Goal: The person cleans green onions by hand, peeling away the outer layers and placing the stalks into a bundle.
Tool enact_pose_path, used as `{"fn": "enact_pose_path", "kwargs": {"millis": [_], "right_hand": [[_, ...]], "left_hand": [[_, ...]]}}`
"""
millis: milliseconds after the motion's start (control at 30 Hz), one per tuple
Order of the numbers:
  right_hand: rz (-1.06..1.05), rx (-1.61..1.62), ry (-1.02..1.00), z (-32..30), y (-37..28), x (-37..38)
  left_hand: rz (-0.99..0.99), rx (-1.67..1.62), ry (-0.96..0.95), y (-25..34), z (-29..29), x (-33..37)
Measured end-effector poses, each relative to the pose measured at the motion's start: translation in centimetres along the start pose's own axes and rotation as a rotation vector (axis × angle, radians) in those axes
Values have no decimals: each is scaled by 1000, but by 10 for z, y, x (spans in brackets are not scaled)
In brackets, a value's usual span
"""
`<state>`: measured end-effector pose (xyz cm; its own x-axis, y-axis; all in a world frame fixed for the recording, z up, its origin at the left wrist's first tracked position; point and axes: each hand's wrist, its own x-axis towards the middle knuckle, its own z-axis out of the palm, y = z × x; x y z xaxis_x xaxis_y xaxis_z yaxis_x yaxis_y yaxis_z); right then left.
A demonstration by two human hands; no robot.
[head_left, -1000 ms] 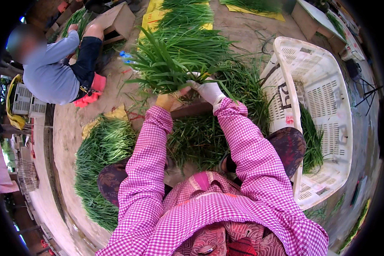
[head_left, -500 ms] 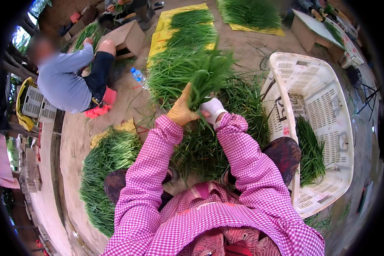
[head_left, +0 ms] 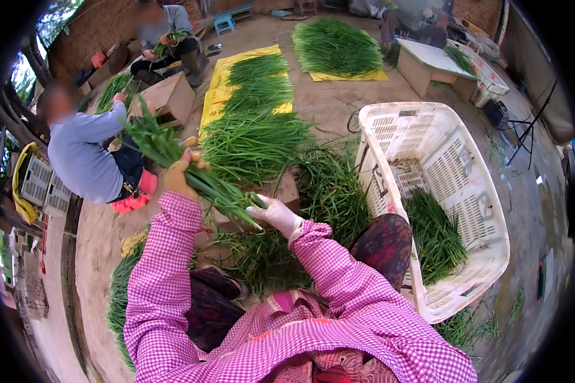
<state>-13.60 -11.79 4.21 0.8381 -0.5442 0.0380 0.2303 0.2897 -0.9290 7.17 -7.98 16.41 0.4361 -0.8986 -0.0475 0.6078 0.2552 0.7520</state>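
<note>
Yellow glove on, your left hand (head_left: 180,177) is wrapped around a bunch of greens (head_left: 220,195), which slants in the air in front of you, leaf tips to the far left and stem ends to the near right. Your right hand (head_left: 280,216), gloved in white, has its fingers at those stem ends; I cannot tell whether they pinch them.

Beneath your hands lies bare, dusty ground (head_left: 329,96), with a loose heap (head_left: 332,185) of greens strewn on it beside a white crate (head_left: 499,246) to your right. More greens (head_left: 434,239) lie inside that crate. Beyond your hands a yellow sheet (head_left: 216,89) carries neat rows of leaves (head_left: 252,137), and farther off lies another broad pile (head_left: 338,48).

On the left a worker in a grey top (head_left: 86,156) sits near a wooden box (head_left: 172,102). At the far side you have a small blue stool (head_left: 223,24) and a brown wall (head_left: 99,32); to the far right, a white-topped table (head_left: 431,54) and a black tripod (head_left: 527,131).
</note>
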Motion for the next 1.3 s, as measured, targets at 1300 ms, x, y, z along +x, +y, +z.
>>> {"fn": "enact_pose_path", "kwargs": {"millis": [1300], "right_hand": [[-52,149,631,-41,-45,-20]], "left_hand": [[322,248,179,56,-145,8]]}}
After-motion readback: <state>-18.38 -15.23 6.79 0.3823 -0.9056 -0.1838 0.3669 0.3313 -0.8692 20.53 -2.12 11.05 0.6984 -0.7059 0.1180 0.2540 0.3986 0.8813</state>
